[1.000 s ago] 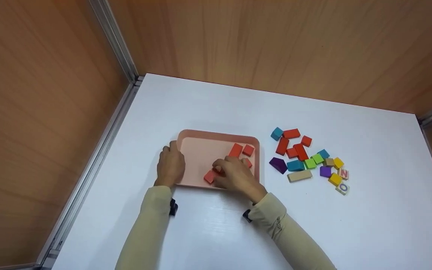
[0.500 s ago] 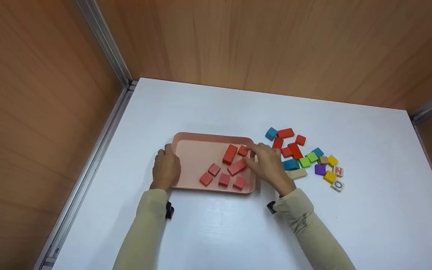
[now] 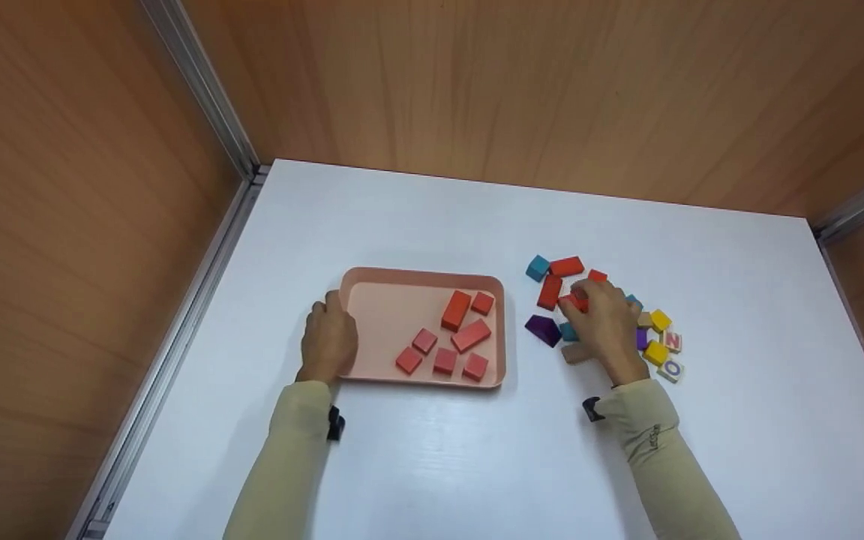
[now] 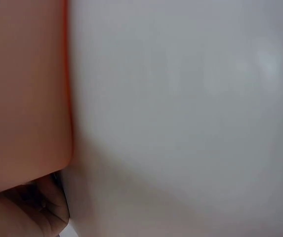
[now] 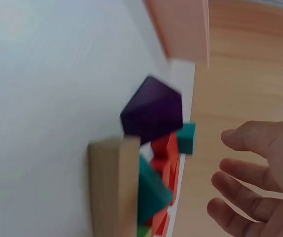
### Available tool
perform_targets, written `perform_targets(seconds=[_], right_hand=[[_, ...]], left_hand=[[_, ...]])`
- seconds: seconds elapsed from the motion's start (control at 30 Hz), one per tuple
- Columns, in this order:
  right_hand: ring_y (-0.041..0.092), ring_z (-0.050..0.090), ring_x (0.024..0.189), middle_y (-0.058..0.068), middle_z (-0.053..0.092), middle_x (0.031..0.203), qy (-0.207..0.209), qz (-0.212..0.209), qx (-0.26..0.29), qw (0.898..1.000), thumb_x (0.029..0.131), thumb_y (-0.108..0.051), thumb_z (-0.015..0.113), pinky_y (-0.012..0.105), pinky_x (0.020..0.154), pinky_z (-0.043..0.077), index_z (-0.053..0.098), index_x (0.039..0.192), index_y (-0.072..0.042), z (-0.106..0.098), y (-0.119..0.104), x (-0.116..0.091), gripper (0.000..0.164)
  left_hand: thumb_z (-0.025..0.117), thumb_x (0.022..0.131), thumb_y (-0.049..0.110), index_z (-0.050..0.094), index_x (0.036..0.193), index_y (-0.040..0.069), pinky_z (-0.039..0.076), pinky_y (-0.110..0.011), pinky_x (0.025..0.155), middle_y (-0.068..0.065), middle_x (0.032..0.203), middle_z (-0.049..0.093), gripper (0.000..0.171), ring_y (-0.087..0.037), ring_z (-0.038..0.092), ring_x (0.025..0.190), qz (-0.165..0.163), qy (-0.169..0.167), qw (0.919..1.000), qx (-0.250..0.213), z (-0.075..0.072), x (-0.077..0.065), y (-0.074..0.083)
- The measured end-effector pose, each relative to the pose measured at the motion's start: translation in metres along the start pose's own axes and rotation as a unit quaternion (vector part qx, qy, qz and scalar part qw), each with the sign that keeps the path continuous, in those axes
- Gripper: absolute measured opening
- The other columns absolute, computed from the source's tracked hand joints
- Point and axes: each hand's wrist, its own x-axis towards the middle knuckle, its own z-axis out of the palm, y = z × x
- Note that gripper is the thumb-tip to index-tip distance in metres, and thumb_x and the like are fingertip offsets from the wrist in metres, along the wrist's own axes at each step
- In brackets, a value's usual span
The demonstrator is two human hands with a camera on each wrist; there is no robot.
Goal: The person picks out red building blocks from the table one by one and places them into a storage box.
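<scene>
White tabletop (image 3: 432,465), smooth and faintly glossy, boxed in by wood-grain panels: back wall (image 3: 432,90), left wall (image 3: 64,262). Grey metal post (image 3: 197,82) in the far left corner; metal rail (image 3: 177,341) along the table's left edge.

Pink tray (image 3: 379,315), left of the table's middle, flat. Seven red blocks (image 3: 456,310) in it, mostly toward its right half, spaced apart. Left hand (image 3: 328,341) grips the tray's left edge, fingers curled about it. Right hand (image 3: 608,322) is over the loose pile right of the tray; right wrist view shows fingers spread, nothing between them. Loose red blocks (image 3: 550,292) lie just beside its fingertips; contact cannot be told.

Around: purple block (image 3: 544,330) between tray and right hand; blue cube (image 3: 538,268) at the pile's far left; tan bar (image 3: 576,353) partly under the hand's outline. To the right, yellow cubes (image 3: 656,352) and letter blocks (image 3: 671,369), N and O. Right hand screens the pile's middle from the head camera; a green block (image 5: 143,231) shows only at the right wrist view's lower edge. Khaki sleeves (image 3: 282,457) on both arms, a small black device (image 3: 335,424) at each wrist.
</scene>
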Motion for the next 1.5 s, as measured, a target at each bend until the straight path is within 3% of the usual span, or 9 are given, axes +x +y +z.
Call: perform_targets(seconds=[0.23, 0.93, 1.3, 1.5], right_hand=[[0.035, 0.053, 0.098, 0.019, 0.06, 0.105, 0.024, 0.044, -0.028, 0.998, 0.097, -0.027, 0.068, 0.054, 0.086, 0.03, 0.064, 0.123, 0.001, -0.006, 0.023, 0.005, 0.039], [0.039, 0.054, 0.098, 0.022, 0.065, 0.104, -0.07, 0.087, -0.034, 0.993, 0.096, -0.029, 0.069, 0.059, 0.092, 0.027, 0.065, 0.118, 0.007, -0.003, 0.04, 0.015, 0.043], [0.038, 0.054, 0.093, 0.021, 0.062, 0.097, -0.033, 0.072, -0.043, 0.996, 0.095, -0.029, 0.067, 0.057, 0.088, 0.029, 0.064, 0.115, 0.01, -0.008, 0.035, 0.013, 0.044], [0.034, 0.053, 0.088, 0.017, 0.06, 0.091, -0.006, 0.046, -0.052, 0.998, 0.093, -0.029, 0.068, 0.054, 0.085, 0.031, 0.067, 0.108, 0.006, -0.01, 0.014, 0.012, 0.037]], left_hand=[[0.038, 0.106, 0.015, 0.035, 0.145, -0.001, 0.047, -0.052, 0.086, -0.023, 0.117, 0.049, 0.042, -0.038, 0.052, 0.109, 0.013, 0.008, 0.9999, 0.001, -0.001, -0.001, -0.003], [0.038, 0.107, 0.016, 0.034, 0.147, 0.001, 0.047, -0.05, 0.092, -0.021, 0.12, 0.048, 0.044, -0.035, 0.051, 0.111, -0.006, 0.007, 0.9999, -0.012, 0.002, -0.001, -0.002], [0.04, 0.105, 0.014, 0.035, 0.145, -0.001, 0.048, -0.05, 0.085, -0.022, 0.115, 0.049, 0.043, -0.036, 0.052, 0.106, 0.012, 0.011, 0.9999, 0.001, 0.001, 0.0, -0.002], [0.04, 0.106, 0.014, 0.036, 0.144, -0.001, 0.047, -0.05, 0.087, -0.022, 0.116, 0.049, 0.042, -0.036, 0.052, 0.107, 0.011, 0.013, 0.9999, -0.003, 0.001, 0.001, -0.001]])
